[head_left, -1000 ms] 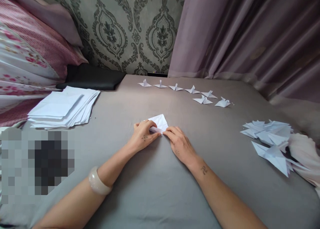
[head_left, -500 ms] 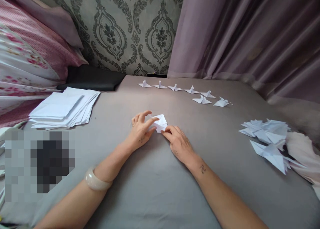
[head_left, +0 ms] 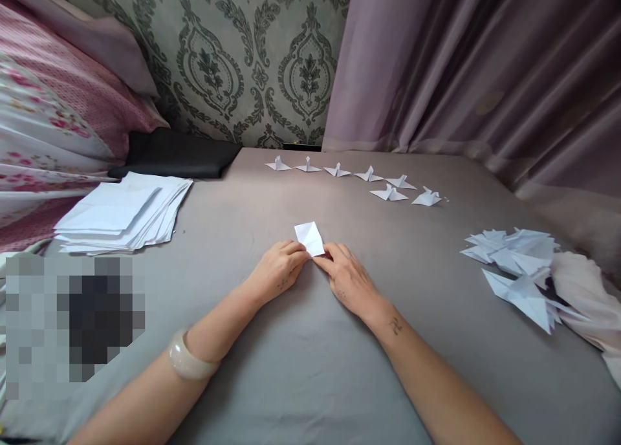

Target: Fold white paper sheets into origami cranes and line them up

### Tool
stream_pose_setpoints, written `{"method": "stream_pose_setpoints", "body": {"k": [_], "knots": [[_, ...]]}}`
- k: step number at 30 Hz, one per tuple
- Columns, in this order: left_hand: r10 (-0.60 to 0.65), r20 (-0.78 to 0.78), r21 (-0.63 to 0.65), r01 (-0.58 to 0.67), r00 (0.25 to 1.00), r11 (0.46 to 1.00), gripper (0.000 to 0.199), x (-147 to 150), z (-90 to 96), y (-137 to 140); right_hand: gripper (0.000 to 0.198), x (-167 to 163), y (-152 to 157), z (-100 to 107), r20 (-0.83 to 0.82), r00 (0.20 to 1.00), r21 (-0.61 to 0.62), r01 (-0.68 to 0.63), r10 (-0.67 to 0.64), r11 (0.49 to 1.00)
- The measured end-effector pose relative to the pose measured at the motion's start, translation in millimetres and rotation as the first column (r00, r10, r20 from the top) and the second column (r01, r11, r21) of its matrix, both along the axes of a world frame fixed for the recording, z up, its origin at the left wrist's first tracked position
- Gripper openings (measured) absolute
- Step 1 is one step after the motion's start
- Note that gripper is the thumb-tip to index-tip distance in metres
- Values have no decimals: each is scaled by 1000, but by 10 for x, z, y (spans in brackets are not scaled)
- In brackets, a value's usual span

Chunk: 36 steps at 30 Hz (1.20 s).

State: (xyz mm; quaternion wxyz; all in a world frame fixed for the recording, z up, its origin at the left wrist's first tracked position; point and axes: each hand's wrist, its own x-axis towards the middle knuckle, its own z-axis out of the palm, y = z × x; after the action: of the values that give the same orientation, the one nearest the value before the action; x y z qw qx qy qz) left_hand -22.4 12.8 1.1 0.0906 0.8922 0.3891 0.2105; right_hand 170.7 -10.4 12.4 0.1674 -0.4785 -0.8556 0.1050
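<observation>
A small folded square of white paper (head_left: 309,237) lies on the grey cloth in front of me, a crease running across it. My left hand (head_left: 281,267) is closed at its lower left edge, thumb and fingers pinching the near corner. On the other side, my right hand (head_left: 347,270) grips the lower right edge between thumb and fingers. Both sets of fingertips nearly meet at the near corner and hide it.
Several folded paper cranes (head_left: 337,169) stand in a row at the back. A stack of white paper sheets (head_left: 109,207) lies at the left, before a black folded item (head_left: 179,152). More folded white paper pieces (head_left: 521,254) are heaped at the right beside a pale cloth (head_left: 585,290).
My left hand has come down from over the paper to its near corner, its fingers closing. The paper now lies flat as a neat square. My right hand stays almost in place.
</observation>
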Motion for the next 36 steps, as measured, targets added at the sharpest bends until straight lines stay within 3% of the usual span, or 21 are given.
{"method": "stream_pose_setpoints", "body": {"k": [5,10,17,21,26,32,36], "knots": [[-25,-123,17,27,992,999,33,-2,75,-71,38,160,47,30,-72,996,-64,-52,47,997],[-41,-206,20,47,978,999,37,-5,91,-91,41,324,137,48,-258,966,-178,-80,32,981],[-31,-240,14,35,970,999,40,18,136,-108,33,329,202,2,-380,916,-301,6,-126,954],[-23,-214,42,33,977,999,41,41,130,-109,24,226,204,-37,-399,891,-257,118,-217,959],[54,-6,20,-54,999,998,31,50,41,-79,12,89,176,-78,-364,881,-194,247,-303,949],[109,59,39,-111,992,993,23,41,-23,-60,9,35,166,-134,-393,870,-154,257,-297,954],[119,69,63,-124,990,990,18,43,-37,-52,3,23,156,-139,-436,872,-94,199,-220,975]]}}
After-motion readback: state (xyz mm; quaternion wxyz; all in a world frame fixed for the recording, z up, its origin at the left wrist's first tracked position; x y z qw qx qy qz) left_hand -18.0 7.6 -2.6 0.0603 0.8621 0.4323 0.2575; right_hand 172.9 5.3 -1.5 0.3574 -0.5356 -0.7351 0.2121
